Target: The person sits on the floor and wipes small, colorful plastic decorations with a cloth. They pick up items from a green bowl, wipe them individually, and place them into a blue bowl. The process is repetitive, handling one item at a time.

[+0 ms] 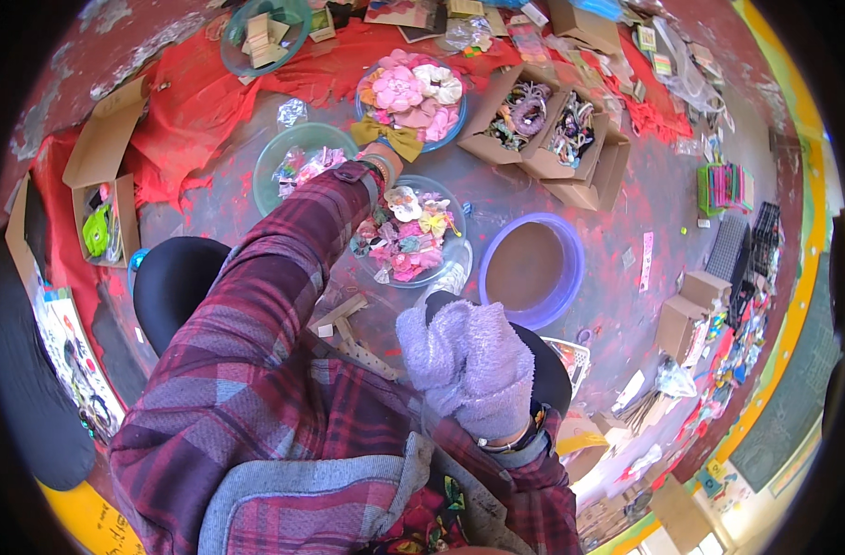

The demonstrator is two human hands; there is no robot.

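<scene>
My left hand (385, 157) reaches forward to the near rim of a blue basin (462, 118). Its fingers close on a mustard-yellow bow (392, 139), which partly hides them. Pink and white flower-shaped fabric hair pieces (399, 88) fill that basin. A fluffy lavender cloth (473, 365) covers my right hand down to the bracelet at the wrist, above my right knee. The fingers under it are hidden. Below my left wrist stands a clear bowl of mixed hair accessories (408, 245). Left of the wrist is a green bowl (270, 176) with small pastel pieces.
A purple tub (578, 277) with brown contents stands right of the clear bowl. Open cardboard boxes (482, 139) of hair bands are behind it. At the left is another open box (117, 208). A green basket (709, 190) and piled goods line the right side. Red cloth (196, 120) spreads along the back.
</scene>
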